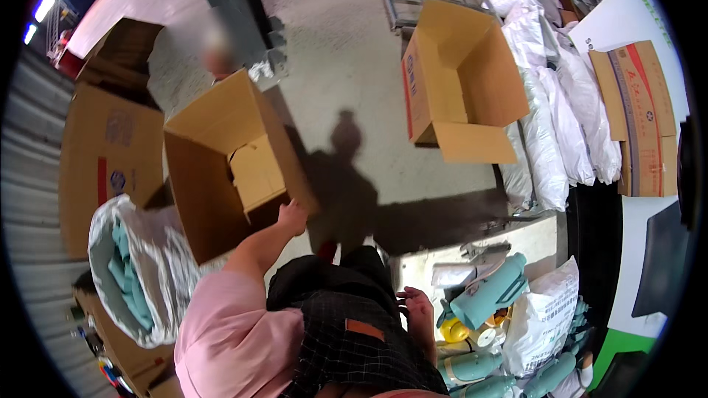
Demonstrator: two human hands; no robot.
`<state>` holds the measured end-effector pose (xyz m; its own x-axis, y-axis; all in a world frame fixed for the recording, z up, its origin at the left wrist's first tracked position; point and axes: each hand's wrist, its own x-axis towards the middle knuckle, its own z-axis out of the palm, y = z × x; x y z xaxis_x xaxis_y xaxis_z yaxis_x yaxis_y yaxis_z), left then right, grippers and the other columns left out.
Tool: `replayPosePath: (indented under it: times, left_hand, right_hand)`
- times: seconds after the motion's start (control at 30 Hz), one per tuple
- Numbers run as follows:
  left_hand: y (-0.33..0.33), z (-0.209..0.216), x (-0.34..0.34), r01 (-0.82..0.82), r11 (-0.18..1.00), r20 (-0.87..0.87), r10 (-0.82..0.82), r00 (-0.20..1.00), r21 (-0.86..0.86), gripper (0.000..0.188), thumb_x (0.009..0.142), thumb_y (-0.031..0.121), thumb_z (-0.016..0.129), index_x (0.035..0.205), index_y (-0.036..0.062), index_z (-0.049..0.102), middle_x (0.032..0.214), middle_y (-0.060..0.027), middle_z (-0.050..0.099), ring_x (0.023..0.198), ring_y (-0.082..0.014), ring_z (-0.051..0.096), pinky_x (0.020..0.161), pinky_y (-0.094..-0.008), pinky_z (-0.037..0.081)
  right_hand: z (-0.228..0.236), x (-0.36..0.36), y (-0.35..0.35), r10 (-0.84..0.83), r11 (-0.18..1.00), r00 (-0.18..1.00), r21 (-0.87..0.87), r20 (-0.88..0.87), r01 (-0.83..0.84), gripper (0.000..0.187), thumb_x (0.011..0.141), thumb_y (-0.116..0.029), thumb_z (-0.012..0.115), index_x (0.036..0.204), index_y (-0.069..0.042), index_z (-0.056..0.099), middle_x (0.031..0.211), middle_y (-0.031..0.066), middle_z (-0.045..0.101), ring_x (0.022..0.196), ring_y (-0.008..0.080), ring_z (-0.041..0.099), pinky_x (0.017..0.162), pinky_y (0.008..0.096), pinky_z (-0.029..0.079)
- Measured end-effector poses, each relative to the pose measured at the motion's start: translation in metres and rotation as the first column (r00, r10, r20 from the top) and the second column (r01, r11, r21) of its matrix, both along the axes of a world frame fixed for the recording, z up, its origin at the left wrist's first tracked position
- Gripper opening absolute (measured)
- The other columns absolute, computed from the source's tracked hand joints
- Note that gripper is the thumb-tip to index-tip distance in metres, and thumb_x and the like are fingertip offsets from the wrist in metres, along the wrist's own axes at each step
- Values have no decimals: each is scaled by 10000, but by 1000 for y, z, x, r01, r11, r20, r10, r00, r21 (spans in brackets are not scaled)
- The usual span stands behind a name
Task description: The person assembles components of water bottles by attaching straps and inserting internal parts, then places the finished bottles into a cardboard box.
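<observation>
My left hand (293, 215) is closed at the near right rim of a tall open cardboard box (203, 191), its fingers bent over the edge. Inside that box, a smaller tan piece of cardboard (257, 169) lies near the bottom. My right hand (418, 311) hangs beside the checked black apron (361, 335), fingers loosely apart and holding nothing visible. Just right of it, teal cylinder-shaped objects (490, 291) lie in a brightly lit spot with a round yellow object (453, 329) and a stuffed white sack (542, 317).
A second open cardboard box (450, 66) stands ahead on the right, before piled white sacks (542, 118). At left are a closed carton (110, 155) and a white sack of teal pieces (136, 273). A dark pillar (232, 0) rises from the concrete floor (324, 44).
</observation>
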<state>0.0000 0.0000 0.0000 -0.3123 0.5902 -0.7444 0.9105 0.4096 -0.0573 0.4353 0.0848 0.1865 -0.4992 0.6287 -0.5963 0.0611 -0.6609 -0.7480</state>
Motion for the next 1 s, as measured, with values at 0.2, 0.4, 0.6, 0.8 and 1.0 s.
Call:
replayPosePath:
  times: [0.2,0.4,0.6,0.8,1.0]
  left_hand:
    - [47,-24,-94,-476,854,254,518,817,-210,365,850,373,659,1084,115,770,1095,-139,744,994,-302,712,827,-446,561]
    - [84,-56,-159,-630,676,275,734,621,-382,358,859,330,637,1097,89,749,1068,-162,735,969,-312,706,819,-457,556]
    - [211,-46,-270,-808,437,297,893,338,-394,350,868,288,615,1110,62,729,1042,-184,726,943,-322,700,812,-468,551]
    - [365,-92,-491,-826,439,323,886,332,-355,344,876,245,593,1124,36,708,1015,-206,717,918,-332,694,804,-479,546]
    - [548,-117,-864,-660,744,245,623,743,108,338,885,202,572,1137,10,688,989,-229,708,893,-343,688,797,-490,541]
  right_hand:
    - [-27,-83,161,-305,946,896,-6,323,324,230,959,-163,669,1177,-89,664,1022,78,723,875,187,670,764,335,544]
    - [-45,-273,427,-312,949,919,130,243,288,124,927,-139,706,1034,-93,663,837,31,684,674,121,615,569,249,474]
    - [35,-629,685,233,859,972,466,16,-213,126,974,-53,656,1099,-52,658,953,19,692,851,92,616,770,235,494]
    - [-13,-935,830,552,567,833,713,44,-413,171,961,-52,674,1128,-27,654,920,22,698,814,94,626,744,261,516]
    - [-220,-934,939,484,483,383,124,787,-867,246,936,-192,694,1098,-9,663,918,70,701,849,165,651,770,387,549]
